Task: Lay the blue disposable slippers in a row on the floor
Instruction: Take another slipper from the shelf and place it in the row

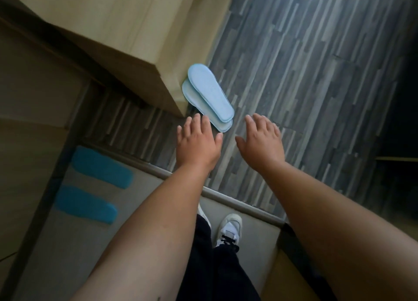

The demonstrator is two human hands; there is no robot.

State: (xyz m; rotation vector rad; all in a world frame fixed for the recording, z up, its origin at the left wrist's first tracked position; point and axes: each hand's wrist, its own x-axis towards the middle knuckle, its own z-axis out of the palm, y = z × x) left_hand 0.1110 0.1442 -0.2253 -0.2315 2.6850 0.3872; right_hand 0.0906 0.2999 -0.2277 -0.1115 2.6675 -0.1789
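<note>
The dark grey floor of narrow wood-look planks (pixel 316 74) carries two pale blue flat disposable slippers (pixel 210 94), one stacked partly over the other, soles up, just beside the corner of a light wooden cabinet (pixel 126 35) that stands on it. A metal threshold strip (pixel 239 201) divides it from a lighter beige floor (pixel 56 244). There lie two darker blue slippers (pixel 95 183), parallel and slightly apart, perhaps face down.
</note>
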